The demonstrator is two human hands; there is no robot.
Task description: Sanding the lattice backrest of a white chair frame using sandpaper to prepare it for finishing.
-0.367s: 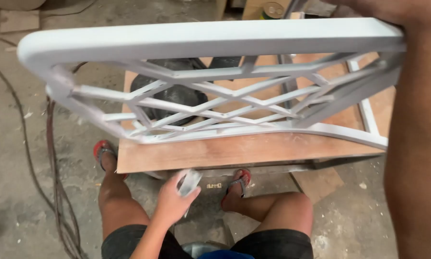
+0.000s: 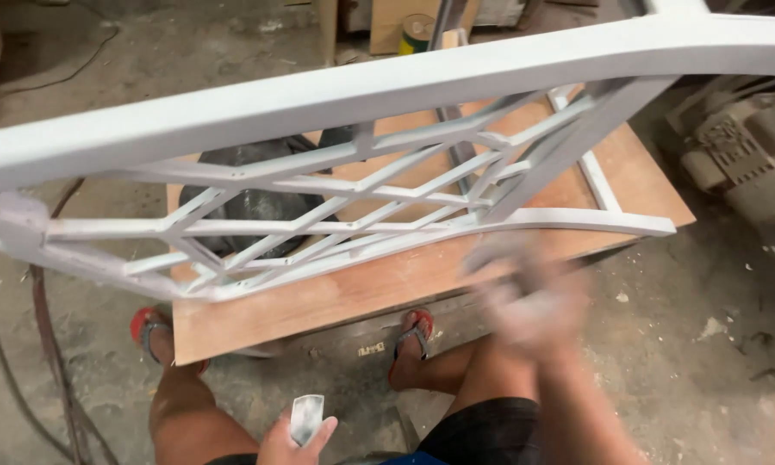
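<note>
Down low between the knees, the left hand (image 2: 292, 441) is pinched around a small folded piece of grey sandpaper (image 2: 306, 418), thumb and fingers closed on it, held near the floor well below the work. Up on the right, the right hand (image 2: 525, 297) is a blur in front of the board's near edge, so I cannot tell whether it is clenched or loose. Across the whole view lies the white-painted lattice frame (image 2: 353, 185), its thick curved top rail nearest the camera and its crossed slats beyond, resting on a brown plywood board (image 2: 361, 288) that serves as the counter. Red sandals (image 2: 150, 331) sit on the dusty concrete floor (image 2: 697, 344), and a dark cable (image 2: 47, 344) snakes past on the left.
</note>
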